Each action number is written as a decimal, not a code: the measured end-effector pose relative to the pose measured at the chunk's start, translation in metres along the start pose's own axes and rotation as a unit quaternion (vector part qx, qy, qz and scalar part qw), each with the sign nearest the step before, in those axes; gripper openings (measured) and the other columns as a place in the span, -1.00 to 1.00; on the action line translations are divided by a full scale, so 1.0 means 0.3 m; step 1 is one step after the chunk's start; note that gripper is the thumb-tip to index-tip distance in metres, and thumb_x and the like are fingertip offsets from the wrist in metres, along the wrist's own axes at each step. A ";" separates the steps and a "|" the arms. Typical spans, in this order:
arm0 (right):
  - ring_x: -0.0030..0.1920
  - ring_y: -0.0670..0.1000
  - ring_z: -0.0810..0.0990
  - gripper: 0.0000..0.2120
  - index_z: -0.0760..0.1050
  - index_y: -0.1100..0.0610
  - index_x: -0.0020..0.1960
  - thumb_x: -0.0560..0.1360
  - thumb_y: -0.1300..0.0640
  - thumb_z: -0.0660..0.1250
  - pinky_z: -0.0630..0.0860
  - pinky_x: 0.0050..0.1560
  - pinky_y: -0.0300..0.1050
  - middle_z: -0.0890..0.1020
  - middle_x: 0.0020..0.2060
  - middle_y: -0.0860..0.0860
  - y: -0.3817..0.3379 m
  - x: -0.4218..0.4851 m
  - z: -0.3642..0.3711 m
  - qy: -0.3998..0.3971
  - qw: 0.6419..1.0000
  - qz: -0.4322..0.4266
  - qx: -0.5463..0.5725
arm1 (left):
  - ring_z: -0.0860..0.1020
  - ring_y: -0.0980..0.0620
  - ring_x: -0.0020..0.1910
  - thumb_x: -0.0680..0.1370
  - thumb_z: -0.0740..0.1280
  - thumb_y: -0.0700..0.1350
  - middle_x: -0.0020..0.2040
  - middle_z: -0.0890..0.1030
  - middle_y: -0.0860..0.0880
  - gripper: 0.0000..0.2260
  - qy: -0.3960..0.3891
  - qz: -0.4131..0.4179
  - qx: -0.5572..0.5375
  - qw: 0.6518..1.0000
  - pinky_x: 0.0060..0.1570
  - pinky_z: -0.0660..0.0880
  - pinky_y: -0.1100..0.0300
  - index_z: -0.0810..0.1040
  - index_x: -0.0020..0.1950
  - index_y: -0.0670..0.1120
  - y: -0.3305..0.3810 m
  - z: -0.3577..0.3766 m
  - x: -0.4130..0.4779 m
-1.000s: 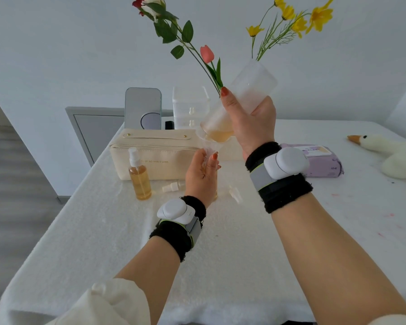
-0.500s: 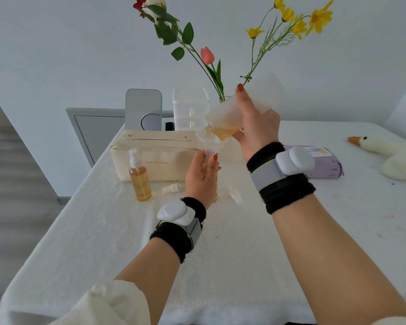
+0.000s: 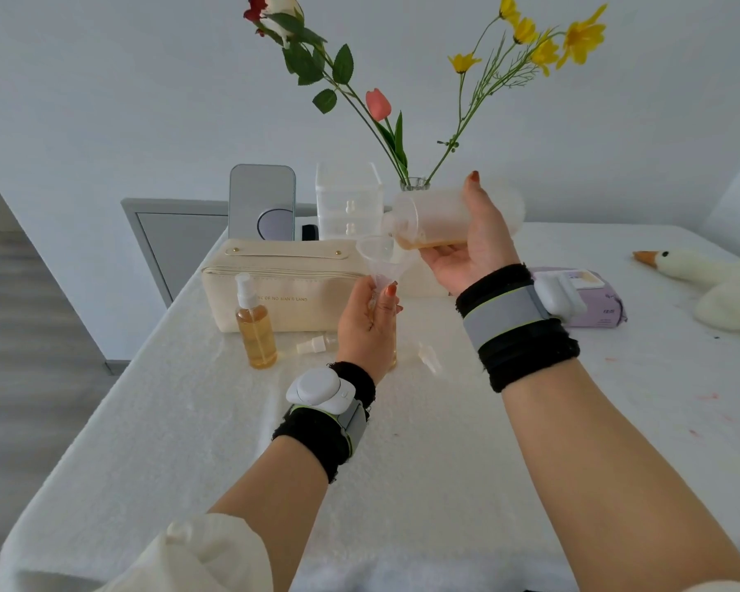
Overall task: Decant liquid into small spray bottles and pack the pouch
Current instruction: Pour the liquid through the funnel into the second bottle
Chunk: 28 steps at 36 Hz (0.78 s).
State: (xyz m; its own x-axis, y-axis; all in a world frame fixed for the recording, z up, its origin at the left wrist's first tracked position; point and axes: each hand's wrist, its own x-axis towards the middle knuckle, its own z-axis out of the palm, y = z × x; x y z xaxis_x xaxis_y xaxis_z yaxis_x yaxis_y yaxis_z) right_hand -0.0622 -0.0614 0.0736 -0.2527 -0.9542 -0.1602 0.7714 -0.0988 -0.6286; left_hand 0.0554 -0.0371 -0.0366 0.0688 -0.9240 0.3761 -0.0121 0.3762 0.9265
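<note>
Pouch (image 3: 300, 292): stands near the table's (image 3: 189, 420) far left edge.
Frosted bottle (image 3: 432, 213): right hand (image 3: 475, 249) wrapped round it, tipped nearly flat, mouth just above the funnel's (image 3: 383, 260) rim; a quicker tilt could slosh amber liquid (image 3: 432, 243) past it.
Funnel: left hand (image 3: 366, 326) pinches its stem; what it feeds sits hidden behind that hand, so overfilling may go unnoticed.

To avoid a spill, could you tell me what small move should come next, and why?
Probably roll the right hand back until the frosted bottle is mouth-up: it has levelled from a steeper pour, amber liquid still pools at its mouth over the funnel, and the left hand hides the fill of the small bottle.
</note>
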 end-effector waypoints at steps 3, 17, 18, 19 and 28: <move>0.07 0.26 0.66 -0.45 0.43 0.14 0.24 0.40 -0.02 0.60 0.67 -0.16 0.21 0.60 0.14 0.22 0.003 0.004 -0.009 0.003 1.000 0.008 0.009 | 0.58 0.12 -0.08 0.70 0.21 -0.08 0.02 0.60 -0.26 -0.86 0.000 0.003 -0.001 1.000 -0.01 0.58 0.20 0.50 0.11 -0.13 0.001 0.000 0.000; 0.08 0.28 0.62 -0.52 0.46 0.17 0.16 0.41 0.00 0.59 0.64 -0.03 0.35 0.55 0.12 0.24 -0.007 0.024 -0.037 0.017 0.997 0.044 0.064 | 0.58 0.17 -0.11 0.70 0.22 -0.07 -0.01 0.61 -0.22 -0.81 0.012 0.005 0.008 1.000 -0.03 0.59 0.17 0.52 0.12 -0.18 -0.013 0.003 0.005; 0.08 0.29 0.63 -0.52 0.46 0.17 0.17 0.41 -0.01 0.59 0.65 -0.03 0.34 0.56 0.12 0.24 -0.010 0.026 -0.043 0.020 0.996 0.046 0.068 | 0.58 0.17 -0.11 0.70 0.22 -0.07 -0.01 0.61 -0.22 -0.81 0.012 0.006 0.008 1.000 -0.04 0.59 0.18 0.52 0.12 -0.17 -0.014 0.004 0.005; 0.07 0.29 0.63 -0.52 0.47 0.17 0.17 0.42 -0.02 0.58 0.66 -0.05 0.32 0.57 0.12 0.24 -0.010 0.028 -0.048 0.022 0.996 0.050 0.071 | 0.59 0.17 -0.11 0.70 0.22 -0.07 -0.01 0.61 -0.21 -0.82 0.013 0.006 0.008 1.000 -0.03 0.59 0.18 0.52 0.11 -0.16 -0.015 0.003 0.006; 0.03 0.26 0.64 -0.51 0.43 0.14 0.26 0.47 -0.04 0.51 0.66 -0.30 0.09 0.58 0.13 0.23 0.014 0.045 -0.156 0.082 0.993 0.089 0.001 | 0.63 0.01 -0.05 0.70 0.21 -0.06 -0.08 0.61 -0.10 -0.86 0.018 0.000 0.006 1.000 0.02 0.61 0.04 0.51 0.09 -0.09 -0.013 0.003 0.006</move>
State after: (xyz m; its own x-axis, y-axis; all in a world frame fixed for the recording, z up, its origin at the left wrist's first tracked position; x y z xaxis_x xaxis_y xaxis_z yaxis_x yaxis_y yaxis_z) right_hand -0.0899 -0.0614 0.0332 -0.2035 -0.8977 -0.3909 0.8137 0.0670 -0.5774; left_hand 0.0547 -0.0404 -0.0394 0.1056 -0.9209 0.3752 -0.0239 0.3749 0.9268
